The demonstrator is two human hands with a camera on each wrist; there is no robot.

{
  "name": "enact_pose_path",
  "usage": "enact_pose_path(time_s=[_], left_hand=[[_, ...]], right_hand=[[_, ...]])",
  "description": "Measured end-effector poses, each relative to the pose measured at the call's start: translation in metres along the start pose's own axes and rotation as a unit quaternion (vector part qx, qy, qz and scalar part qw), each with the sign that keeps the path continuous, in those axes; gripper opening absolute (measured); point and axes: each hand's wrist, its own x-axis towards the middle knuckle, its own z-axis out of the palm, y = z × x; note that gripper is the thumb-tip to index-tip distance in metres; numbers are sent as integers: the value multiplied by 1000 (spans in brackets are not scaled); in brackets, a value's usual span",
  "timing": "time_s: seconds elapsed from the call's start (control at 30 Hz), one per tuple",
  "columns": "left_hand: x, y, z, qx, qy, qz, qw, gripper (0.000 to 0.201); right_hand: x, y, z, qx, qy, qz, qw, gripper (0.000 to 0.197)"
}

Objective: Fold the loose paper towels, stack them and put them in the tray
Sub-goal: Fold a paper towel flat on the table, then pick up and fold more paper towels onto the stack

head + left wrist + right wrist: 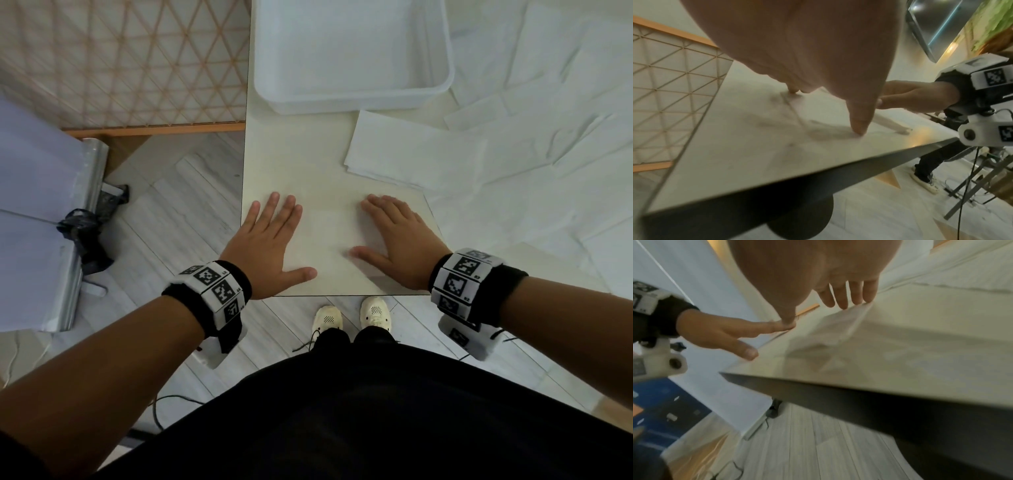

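- head cam looks pretty much straight down from above at the tabletop [301, 164], both forearms in shot
- left wrist cam sits super close under the palm, looking rightward along the tabletop edge
- right wrist cam does the same, facing left
- each wrist view catches the opposite hand

The table [298, 164] has a smooth, cream top with a faint sheen, and its edge looks dark and matt in the wrist views. The tray [352, 99] is translucent white plastic, smooth and slightly glossy. The folded paper towels [411, 150] are matt white paper, soft and lightly textured; the loose paper towels [548, 102] beside them are creased and wrinkled. The floor [185, 212] shows pale wood-grain planks with a dull finish. The wristbands [212, 291] combine black cloth with hard white plastic blocks.
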Motion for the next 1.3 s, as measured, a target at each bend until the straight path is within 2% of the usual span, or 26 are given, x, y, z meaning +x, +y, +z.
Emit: enact_pose_path(time_s=[0.07,0.17,0.33,0.43,0.5,0.63,0.83,0.93,1.03,1.17,1.3], left_hand=[[1,4,-10,-23,9,0,1000,110],[9,13,-25,-86,28,18,996,108],[38,33,-41,-211,98,64,970,61],[52,39,-43,-219,93,52,970,48],[57,41,-45,-221,108,47,968,38],[67,48,-52,-235,127,65,962,18],[96,66,-89,-269,158,37,949,17],[122,70,-110,-255,159,35,953,17],[148,78,-130,-256,161,26,953,20],[178,92,-143,-232,155,15,960,23],[201,97,-135,-174,132,31,975,21]], right_hand=[[8,-5,-7,-13,41,22,999,66],[21,-11,-14,-20,31,63,997,53],[33,-14,-24,-4,0,105,995,37],[34,-12,-23,36,-13,121,992,26],[31,-7,-25,119,-12,145,982,21],[19,11,-38,213,25,152,965,19],[-4,57,-77,239,86,149,956,32],[-11,91,-99,261,137,180,938,22],[-11,126,-112,194,152,190,950,19],[-14,167,-112,23,89,167,982,37],[-11,189,-109,9,87,125,988,40]])
